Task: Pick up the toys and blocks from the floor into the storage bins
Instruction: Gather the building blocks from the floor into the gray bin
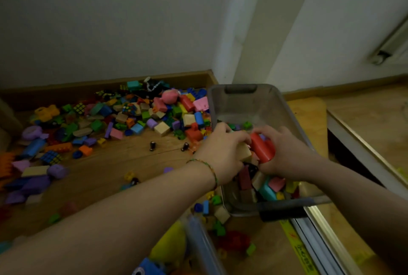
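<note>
A clear storage bin point(260, 106) with grey handles stands on the wooden floor, partly filled with coloured blocks. Both hands are over its middle. My left hand point(220, 153) grips a beige wooden block point(244, 153) together with other pieces. My right hand point(284, 153) holds a red cylinder block point(262, 147). A big heap of toys and blocks point(136, 117) covers the floor to the left of the bin, up to the wall. Several loose blocks point(215, 204) lie by the bin's near left corner.
A second clear bin point(198, 243) with a yellow toy point(170, 246) and a blue toy point(148, 268) is at the bottom. A metal sliding-door track point(326, 237) and a raised ledge point(364, 142) run along the right. White walls meet in a corner behind.
</note>
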